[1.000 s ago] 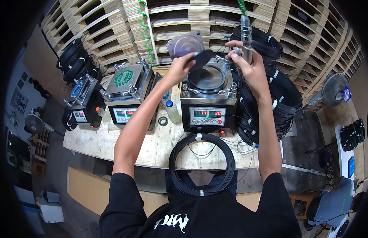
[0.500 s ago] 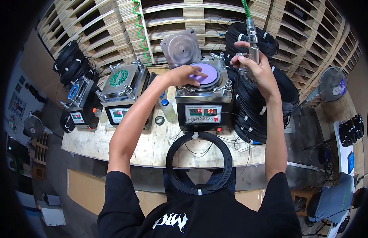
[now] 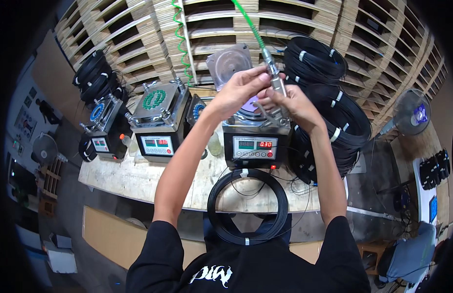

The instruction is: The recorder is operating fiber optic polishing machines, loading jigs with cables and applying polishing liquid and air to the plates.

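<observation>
My right hand (image 3: 301, 107) grips a metal air blow gun (image 3: 278, 84), which hangs from a green coiled hose (image 3: 248, 22). Close beside the gun's upper body is my left hand (image 3: 240, 93), its thumb and fingers pinched together. Whether they grip the gun or something small is hidden. Both hands are above the right-hand polishing machine (image 3: 256, 146). Its round purple pad (image 3: 250, 105) shows partly behind my fingers. A clear round plate on a square base (image 3: 230, 63) leans behind that machine.
Two more polishing machines (image 3: 155, 122) (image 3: 103, 127) with green and blue rings stand to the left. Black cable coils (image 3: 336, 122) are stacked at the right. Another coil (image 3: 214, 205) overhangs the front edge of the wooden table (image 3: 124, 173). Slatted wooden pallets (image 3: 212, 24) rise behind.
My left hand has lifted off the purple pad and moved up to the blow gun. My right hand has brought the gun left and down over the machine. The view has shifted slightly.
</observation>
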### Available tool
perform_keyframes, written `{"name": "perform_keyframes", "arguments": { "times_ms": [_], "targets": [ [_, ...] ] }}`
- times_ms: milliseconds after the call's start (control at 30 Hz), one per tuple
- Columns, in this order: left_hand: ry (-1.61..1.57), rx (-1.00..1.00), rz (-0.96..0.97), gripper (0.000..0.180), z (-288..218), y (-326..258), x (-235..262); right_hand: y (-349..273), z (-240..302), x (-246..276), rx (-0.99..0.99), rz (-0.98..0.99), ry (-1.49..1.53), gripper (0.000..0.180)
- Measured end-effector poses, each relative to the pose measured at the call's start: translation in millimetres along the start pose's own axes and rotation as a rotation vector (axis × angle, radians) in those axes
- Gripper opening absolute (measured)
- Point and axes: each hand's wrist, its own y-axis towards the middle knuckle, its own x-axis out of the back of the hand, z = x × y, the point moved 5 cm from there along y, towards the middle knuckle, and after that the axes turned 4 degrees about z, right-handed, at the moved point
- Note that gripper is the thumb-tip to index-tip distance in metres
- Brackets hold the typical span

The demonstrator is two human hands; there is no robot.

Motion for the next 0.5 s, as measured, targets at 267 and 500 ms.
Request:
{"name": "perform_keyframes", "arguments": {
  "times_ms": [267,500],
  "targets": [
    [0.194,-0.011,-0.347,0.032,-82.8,-40.0,58.6,-7.9,-3.4,-7.0,0.058,-0.028,-0.227,0.041],
    [0.592,0.085,-0.692,0.03,-133.1,-26.9,266.2,-31.9,-24.7,43.5,0.052,-0.325,-0.665,0.021]
  ]
}}
